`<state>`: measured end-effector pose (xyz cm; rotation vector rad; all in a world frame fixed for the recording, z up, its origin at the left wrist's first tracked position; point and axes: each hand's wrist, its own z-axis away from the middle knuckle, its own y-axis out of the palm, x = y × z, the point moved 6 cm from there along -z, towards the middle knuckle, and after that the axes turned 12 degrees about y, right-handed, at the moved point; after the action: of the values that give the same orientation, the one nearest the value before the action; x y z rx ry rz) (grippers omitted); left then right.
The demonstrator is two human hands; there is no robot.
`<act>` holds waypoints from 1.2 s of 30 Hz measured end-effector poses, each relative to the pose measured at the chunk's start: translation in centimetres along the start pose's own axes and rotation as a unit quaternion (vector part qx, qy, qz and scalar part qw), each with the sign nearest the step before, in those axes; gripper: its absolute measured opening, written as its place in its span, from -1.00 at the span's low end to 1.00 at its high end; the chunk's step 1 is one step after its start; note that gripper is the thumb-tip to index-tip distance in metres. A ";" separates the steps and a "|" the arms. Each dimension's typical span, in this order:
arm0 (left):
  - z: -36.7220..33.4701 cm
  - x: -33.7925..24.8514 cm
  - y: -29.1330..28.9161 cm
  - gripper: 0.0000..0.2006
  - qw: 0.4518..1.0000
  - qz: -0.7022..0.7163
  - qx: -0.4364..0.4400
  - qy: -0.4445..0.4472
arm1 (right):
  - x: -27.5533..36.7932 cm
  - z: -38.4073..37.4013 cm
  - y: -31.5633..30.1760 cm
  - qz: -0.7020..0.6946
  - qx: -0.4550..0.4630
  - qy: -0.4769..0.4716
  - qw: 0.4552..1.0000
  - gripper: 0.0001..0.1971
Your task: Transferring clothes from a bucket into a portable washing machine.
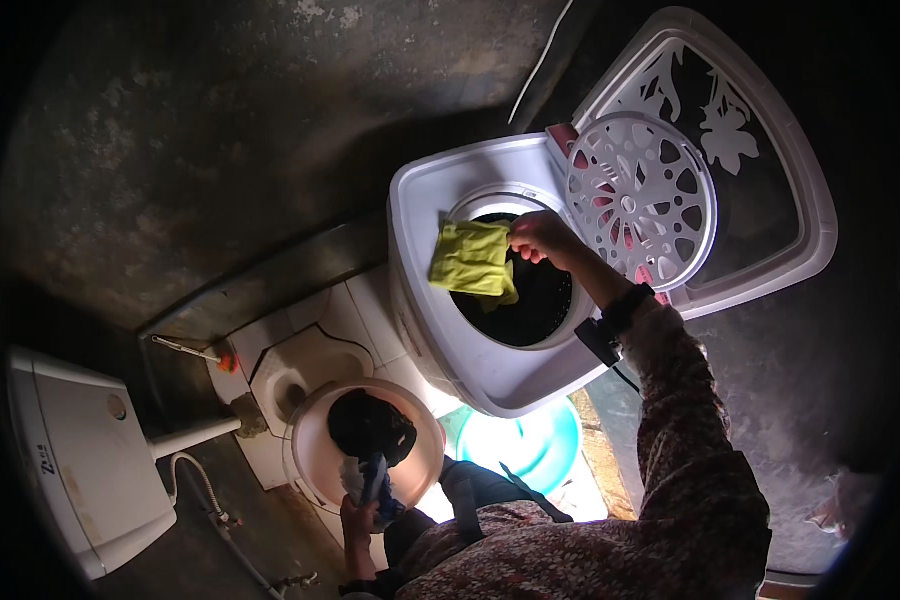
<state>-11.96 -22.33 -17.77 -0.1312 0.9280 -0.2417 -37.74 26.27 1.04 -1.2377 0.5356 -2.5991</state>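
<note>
My right hand reaches over the round opening of a white top-loading spin tub. Its fingers are closed on the edge of a yellow-green cloth. The cloth partly covers the dark perforated drum and overlaps the opening's left rim. Low on the left, my left hand is closed around a bundle of blue and whitish cloth. That bundle is at the near edge of a pale pink basin, which has dark wet-looking cloth inside.
The tub's white outer lid stands open at the right, with a perforated round cover raised before it. Behind the pink basin lies a squat toilet; a white cistern is on the left. A turquoise basin sits below the tub.
</note>
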 end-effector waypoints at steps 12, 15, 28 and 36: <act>0.0 0.2 0.5 -0.57 0.998 0.041 -0.023 -0.042 | -2.2 -4.2 2.4 -0.064 0.016 -0.012 0.998 -0.51; 0.1 0.6 0.2 -0.56 0.997 0.035 -0.035 -0.056 | -0.8 -2.8 5.3 0.227 0.006 -0.132 0.965 -0.33; 0.2 0.9 0.4 -0.52 0.999 -0.038 -0.008 -0.034 | -1.4 -4.3 6.2 0.374 0.025 -0.262 0.889 -0.44; -0.2 2.3 0.1 -0.52 0.999 0.009 -0.010 -0.049 | -5.5 -0.7 5.4 0.684 0.141 -0.019 0.716 -0.30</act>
<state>-10.82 -22.84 -19.72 -0.1515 0.8345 -0.2075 -34.65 23.36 -5.49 -0.3914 0.6380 -1.2630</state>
